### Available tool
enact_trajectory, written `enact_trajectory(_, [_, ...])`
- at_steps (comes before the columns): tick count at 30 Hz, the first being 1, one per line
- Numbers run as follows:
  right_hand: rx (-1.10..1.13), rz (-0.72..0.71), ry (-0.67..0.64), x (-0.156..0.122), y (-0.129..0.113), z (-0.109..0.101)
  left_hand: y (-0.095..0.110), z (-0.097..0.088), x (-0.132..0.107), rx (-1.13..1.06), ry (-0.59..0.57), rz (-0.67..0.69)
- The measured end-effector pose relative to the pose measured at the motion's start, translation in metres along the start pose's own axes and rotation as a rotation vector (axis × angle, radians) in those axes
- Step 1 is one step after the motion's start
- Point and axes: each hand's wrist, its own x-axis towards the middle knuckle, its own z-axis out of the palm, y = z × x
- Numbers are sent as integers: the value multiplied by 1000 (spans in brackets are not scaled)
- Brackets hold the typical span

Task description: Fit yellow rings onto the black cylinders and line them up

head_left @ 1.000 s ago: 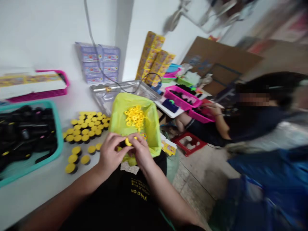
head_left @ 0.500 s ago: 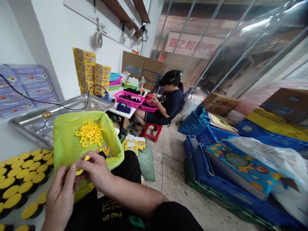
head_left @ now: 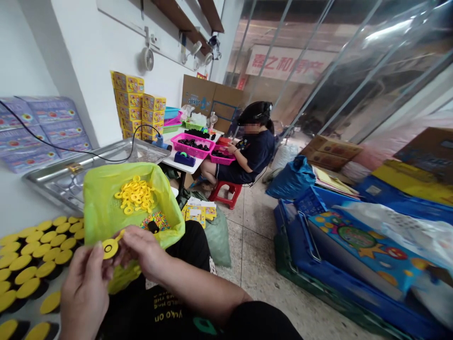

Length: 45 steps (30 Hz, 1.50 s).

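Between my left thumb and fingers, my left hand (head_left: 85,288) grips a yellow round plastic piece (head_left: 111,248) with a dark ring on its face. My right hand (head_left: 146,248) pinches a small yellow plastic part (head_left: 121,234) against the round piece's upper right edge; whether the two are joined I cannot tell. Both hands are over the near side of a basket lined with a yellow-green bag (head_left: 95,189). In it lie a heap of yellow ring-shaped parts with tails (head_left: 136,194), many small coloured beads (head_left: 161,219) and a black piece (head_left: 153,227).
At left, yellow-topped black discs (head_left: 31,259) cover the table, beside a metal tray (head_left: 46,177). A co-worker (head_left: 256,141) sits on a red stool (head_left: 226,191) by a white table with pink baskets (head_left: 191,145). Blue crates (head_left: 293,255) stand on the right.
The round piece has tilted so its face with the dark ring now shows. My right hand has shifted slightly, uncovering the black piece in the basket. The view has moved a little.
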Motion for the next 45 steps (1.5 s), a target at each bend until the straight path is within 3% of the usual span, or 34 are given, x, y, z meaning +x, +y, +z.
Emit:
enact_trajectory(3, [55, 104, -128, 2, -1, -11, 3, -4, 1, -151, -44, -69])
enact_trajectory(6, [62, 144, -96, -1, 0, -16, 3, -9, -5, -138, -111, -25])
enact_trajectory(9, [132, 237, -227, 1, 0, -19, 1, -16, -6, -133, -148, 5])
enact_trajectory(11, [121, 241, -246, 5, 0, -19, 3, -21, -4, -136, -172, 7])
enact_trajectory(19, [-25, 337, -185, -3, 7, 10, 21, -44, -15, -175, -324, 48])
enact_trajectory(23, [-102, 332, -113, -10, 26, 25, 11, -65, -30, -160, -237, 9])
enact_trajectory(26, [-158, 328, -146, -15, 44, 33, -3, -87, -43, -144, -220, 2])
enact_trajectory(28, [-218, 318, -177, -18, 56, 39, -10, -103, -51, -20, -181, 101])
enact_trajectory(32, [-384, 322, -307, -19, 73, 57, -16, -132, -66, 426, 17, 486])
enact_trajectory(35, [-493, 346, -464, -16, 81, 72, -17, -155, -74, 582, 179, 581])
enact_trajectory(38, [-596, 323, -567, -12, 86, 80, -24, -184, -81, 650, 289, 524])
enact_trajectory(41, [-637, 305, -539, -9, 90, 82, -38, -211, -84, 798, 360, 349])
enact_trajectory(45, [-616, 319, -497, -9, 97, 81, -48, -223, -81, 890, 337, 54])
